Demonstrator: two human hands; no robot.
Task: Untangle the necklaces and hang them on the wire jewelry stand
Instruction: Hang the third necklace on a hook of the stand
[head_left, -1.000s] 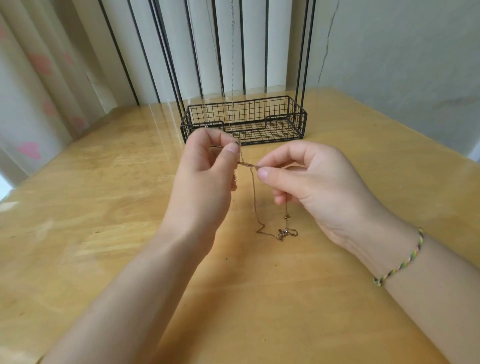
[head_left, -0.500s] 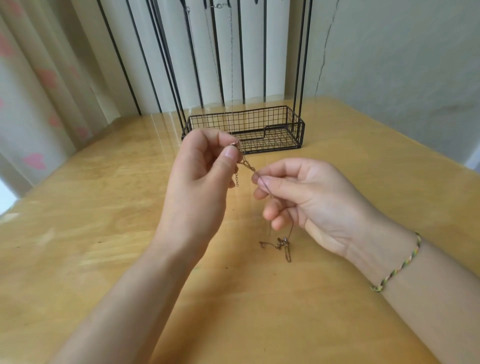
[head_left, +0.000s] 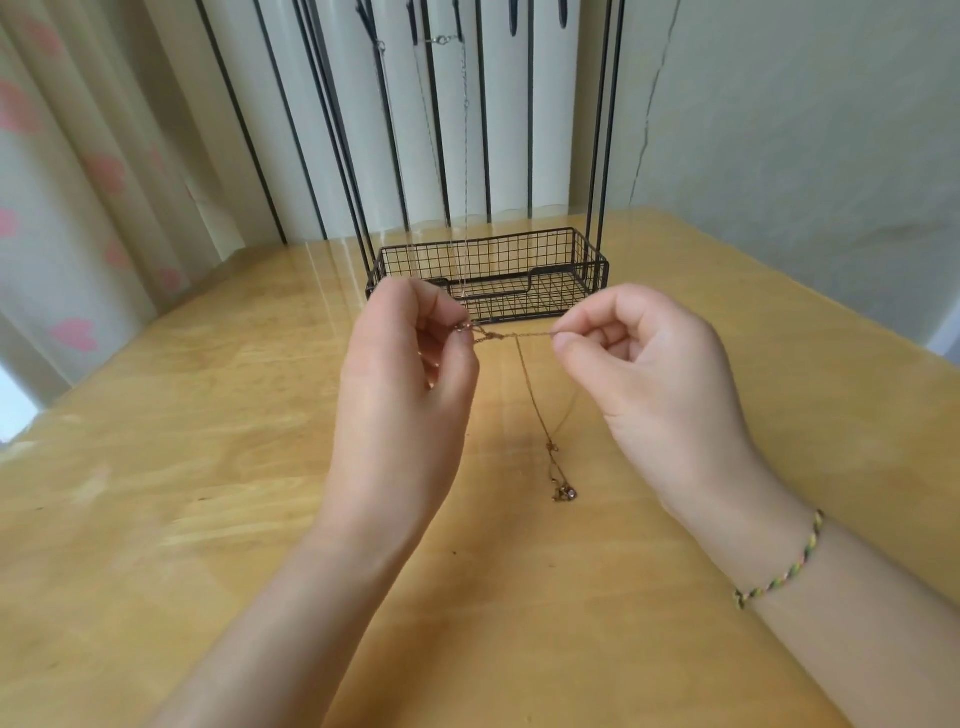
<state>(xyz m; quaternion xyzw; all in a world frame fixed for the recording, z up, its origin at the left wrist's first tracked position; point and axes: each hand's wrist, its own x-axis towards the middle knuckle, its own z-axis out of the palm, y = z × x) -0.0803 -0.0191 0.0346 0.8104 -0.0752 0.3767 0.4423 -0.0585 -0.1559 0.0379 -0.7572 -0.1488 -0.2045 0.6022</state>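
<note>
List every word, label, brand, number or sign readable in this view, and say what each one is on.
None: no readable text anywhere in view.
The black wire jewelry stand, the thin gold chain necklace, the braided multicolour bracelet and the wooden table carry no lettering.
The curtain shows only pink heart shapes.

Since a second ago we have drawn our hands apart: the left hand (head_left: 402, 395) and the right hand (head_left: 644, 374) were nearly touching at the fingertips, and now a short run of the thin gold necklace (head_left: 519, 336) is stretched level between them. The knotted bit sits close to our left fingertips (head_left: 457, 317). The hanging end with the small pendant (head_left: 563, 492) has swung right, nearer our right wrist. Our head has tipped up, so the hooks at the top of the wire jewelry stand (head_left: 488, 291) have come into sight.
</note>
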